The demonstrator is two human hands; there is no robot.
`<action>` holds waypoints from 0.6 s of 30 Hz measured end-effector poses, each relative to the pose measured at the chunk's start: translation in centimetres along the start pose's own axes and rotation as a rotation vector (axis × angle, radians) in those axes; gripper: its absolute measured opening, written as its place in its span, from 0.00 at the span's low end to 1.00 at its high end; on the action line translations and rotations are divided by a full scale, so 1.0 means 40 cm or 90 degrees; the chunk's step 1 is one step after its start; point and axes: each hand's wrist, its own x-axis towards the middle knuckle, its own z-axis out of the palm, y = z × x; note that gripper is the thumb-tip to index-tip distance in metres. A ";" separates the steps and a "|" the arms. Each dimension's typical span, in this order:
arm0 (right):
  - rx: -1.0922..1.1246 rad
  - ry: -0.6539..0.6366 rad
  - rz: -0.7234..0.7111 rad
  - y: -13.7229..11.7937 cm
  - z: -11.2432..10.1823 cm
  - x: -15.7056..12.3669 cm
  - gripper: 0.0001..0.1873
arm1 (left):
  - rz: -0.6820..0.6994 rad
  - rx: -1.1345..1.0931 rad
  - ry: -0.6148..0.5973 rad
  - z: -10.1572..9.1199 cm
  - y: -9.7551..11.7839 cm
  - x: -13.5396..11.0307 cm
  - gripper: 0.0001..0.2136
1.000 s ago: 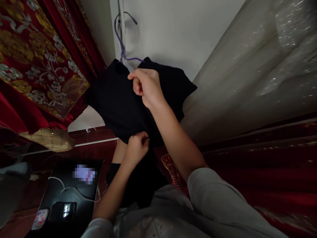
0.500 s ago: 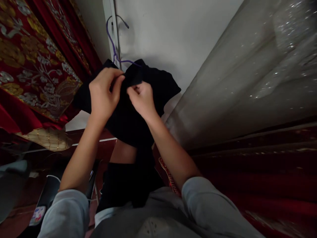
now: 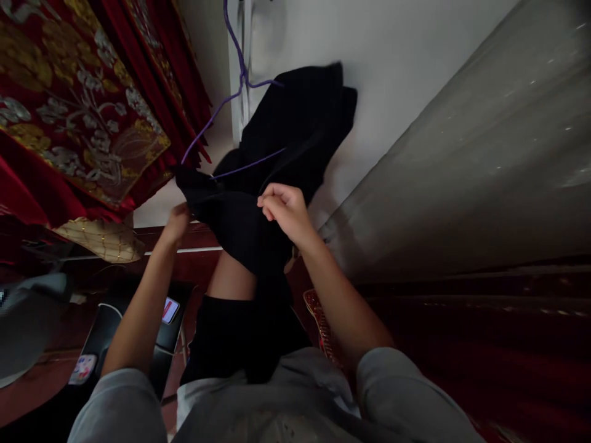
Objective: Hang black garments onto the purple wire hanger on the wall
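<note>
A black garment (image 3: 277,154) hangs half off a purple wire hanger (image 3: 235,67) hooked high on the white wall. One side of the hanger sticks out bare at the left. My left hand (image 3: 178,221) grips the garment's lower left edge, its fingers mostly hidden behind the cloth. My right hand (image 3: 284,209) is closed in a pinch on the black fabric near the middle.
Red and gold embroidered curtains (image 3: 69,117) hang at the left. A shiny grey drape (image 3: 462,172) fills the right. Below sit a black device with cables (image 3: 124,344), a dark red floor and my own black-clad legs.
The garment has slid down off the hanger's left arm, which now shows bare. Both hands dropped lower, the left moving out to the cloth's left edge.
</note>
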 end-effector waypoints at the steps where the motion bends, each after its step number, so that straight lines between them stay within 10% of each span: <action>1: -0.006 0.001 0.006 -0.001 -0.013 0.003 0.10 | -0.005 0.008 -0.020 0.006 -0.005 -0.012 0.15; 7: -0.060 0.078 -0.071 0.000 -0.052 0.000 0.08 | -0.007 0.048 -0.169 0.021 0.010 -0.010 0.10; 13: -0.094 -0.103 -0.079 -0.002 -0.023 -0.016 0.28 | 0.156 -0.197 -0.030 0.118 0.167 0.022 0.13; 18: -0.088 -0.119 0.003 -0.061 -0.026 0.008 0.10 | 0.173 -0.214 -0.009 0.176 0.163 0.052 0.25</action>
